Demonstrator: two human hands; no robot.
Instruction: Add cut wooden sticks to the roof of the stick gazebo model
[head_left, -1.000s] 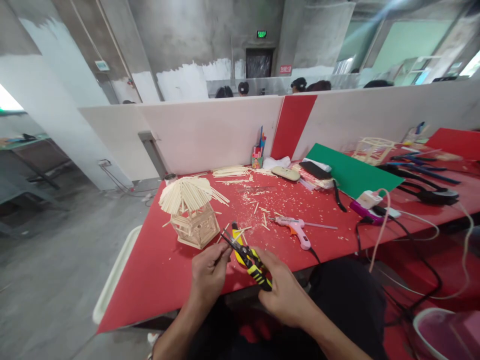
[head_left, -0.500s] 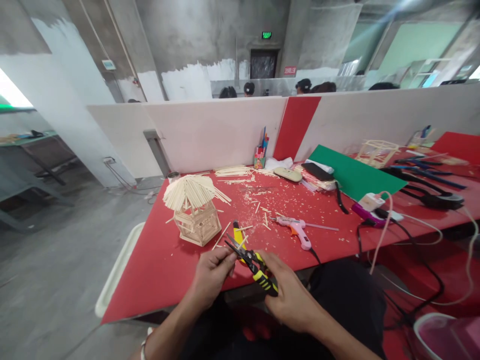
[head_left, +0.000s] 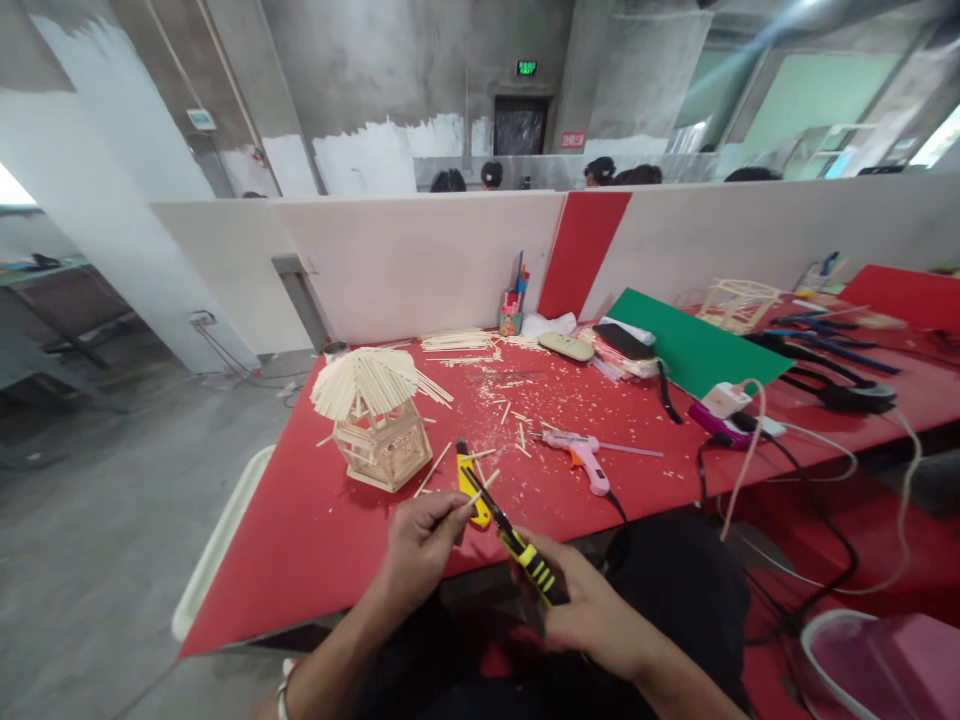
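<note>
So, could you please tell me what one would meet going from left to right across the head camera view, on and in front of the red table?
Wooden model house, left hand, pliers, right hand, purple power strip.

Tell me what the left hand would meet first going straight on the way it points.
Probably the black-and-yellow hand tool in the right hand: its dark jaws lie just ahead of the left hand. The yellow knife also looks close, though depth is unclear.
</note>
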